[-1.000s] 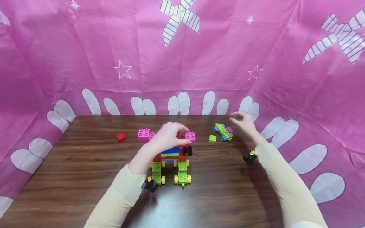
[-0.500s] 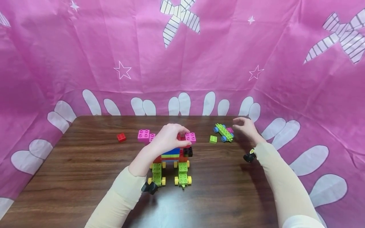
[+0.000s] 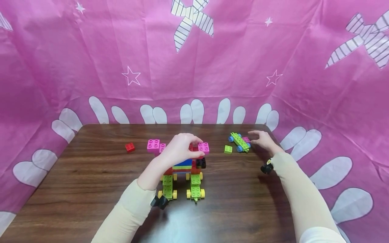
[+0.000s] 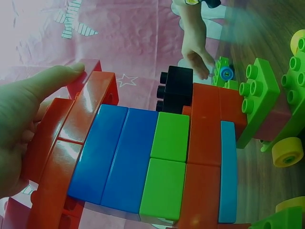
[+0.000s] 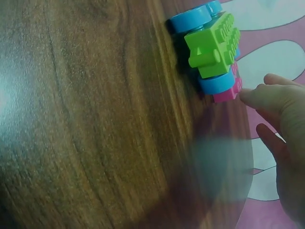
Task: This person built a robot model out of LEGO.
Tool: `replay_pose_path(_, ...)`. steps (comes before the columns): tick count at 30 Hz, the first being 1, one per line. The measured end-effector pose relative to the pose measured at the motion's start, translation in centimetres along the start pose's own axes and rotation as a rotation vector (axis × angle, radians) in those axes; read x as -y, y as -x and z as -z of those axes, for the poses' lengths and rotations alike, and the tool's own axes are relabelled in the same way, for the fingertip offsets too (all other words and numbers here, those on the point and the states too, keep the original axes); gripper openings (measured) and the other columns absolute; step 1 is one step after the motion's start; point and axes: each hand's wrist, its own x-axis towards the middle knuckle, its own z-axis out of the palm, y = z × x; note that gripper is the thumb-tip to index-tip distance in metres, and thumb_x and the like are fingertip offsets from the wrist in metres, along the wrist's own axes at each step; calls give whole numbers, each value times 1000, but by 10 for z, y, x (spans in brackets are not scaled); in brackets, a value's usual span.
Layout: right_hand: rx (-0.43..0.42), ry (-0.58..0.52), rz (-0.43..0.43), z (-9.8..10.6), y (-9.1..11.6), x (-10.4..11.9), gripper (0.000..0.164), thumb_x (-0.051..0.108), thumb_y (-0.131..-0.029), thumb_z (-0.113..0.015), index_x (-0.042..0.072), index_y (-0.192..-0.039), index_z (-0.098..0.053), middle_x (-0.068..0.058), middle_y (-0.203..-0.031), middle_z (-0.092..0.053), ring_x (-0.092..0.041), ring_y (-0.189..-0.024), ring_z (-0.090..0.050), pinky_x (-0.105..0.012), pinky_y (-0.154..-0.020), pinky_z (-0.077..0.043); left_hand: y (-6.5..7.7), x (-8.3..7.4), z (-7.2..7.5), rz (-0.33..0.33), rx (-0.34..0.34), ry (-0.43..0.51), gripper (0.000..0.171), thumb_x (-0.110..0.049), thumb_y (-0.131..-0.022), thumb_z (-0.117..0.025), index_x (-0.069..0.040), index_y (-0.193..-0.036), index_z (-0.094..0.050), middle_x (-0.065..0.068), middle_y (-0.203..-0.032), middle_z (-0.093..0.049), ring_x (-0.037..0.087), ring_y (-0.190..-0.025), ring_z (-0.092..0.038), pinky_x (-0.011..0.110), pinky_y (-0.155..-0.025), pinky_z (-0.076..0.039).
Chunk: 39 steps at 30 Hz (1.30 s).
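Note:
My left hand [image 3: 180, 148] grips the top of a tall toy-brick model [image 4: 128, 152], its thumb along a pink brick [image 3: 203, 147] at the upper right. Red, blue and green layers make up the body, over lime wheeled bases [image 3: 196, 190] with yellow wheels. Part of the model is hidden behind the hand. At the right, my right hand [image 3: 263, 140] reaches over the table with thumb and fingers apart. Its fingertip is right at the edge of a small pink brick [image 5: 228, 93], which lies against a lime wheeled base [image 5: 207, 52] with blue wheels.
A loose lime brick [image 3: 228, 149] lies left of the blue-wheeled base. On the far left of the wooden table [image 3: 85, 182] is a red brick [image 3: 130, 147]. A pink curtain [image 3: 231, 60] hangs behind the table's back edge.
My right hand has come down and closer to the small pink brick beside the blue-wheeled base. My left hand keeps its hold on the model.

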Motion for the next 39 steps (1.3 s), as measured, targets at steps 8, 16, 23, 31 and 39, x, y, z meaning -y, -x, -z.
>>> replay_pose_path(8, 29, 29, 22, -7, -4, -3, 46, -3, -88, -63, -5, -133, -54, -29, -136, -53, -47, -129, -46, -58, -107, -38, 0, 0, -1, -2, -5, -19, 41, -34, -82, -79, -12, -116, -71, 3, -111, -72, 18, -104, -65, 34, -92, -54)
replay_pose_path(16, 37, 90, 72, -11, -8, -9, 45, -3, -86, -64, -5, -131, -57, -30, -132, -56, -49, -127, -46, -60, -107, -36, 1, -2, -1, 5, -12, -18, 41, -32, -82, -80, -12, -116, -71, 3, -110, -72, 17, -103, -65, 33, -90, -55)
replay_pose_path(23, 55, 104, 72, -15, -10, -8, 45, -4, -86, -62, -3, -130, -58, -31, -133, -54, -50, -127, -45, -61, -105, -37, 1, -2, -2, 5, -22, -24, 40, -30, -81, -80, -12, -116, -72, 3, -109, -72, 17, -101, -65, 33, -90, -55)
replay_pose_path(31, 8, 122, 61, -18, -10, -12, 39, -1, -87, -63, -3, -126, -62, -31, -127, -59, -49, -121, -51, -60, -103, -39, 0, -2, -3, -7, -26, -37, 40, -31, -82, -80, -12, -116, -71, 3, -110, -72, 18, -103, -65, 34, -92, -54)
replay_pose_path(39, -34, 127, 78, -18, -7, -15, 38, 2, -87, -66, -5, -124, -62, -32, -125, -60, -50, -119, -52, -60, -102, -40, 1, -3, -2, -13, -29, -50, 40, -32, -82, -79, -10, -115, -71, 4, -108, -73, 19, -101, -65, 34, -91, -55)
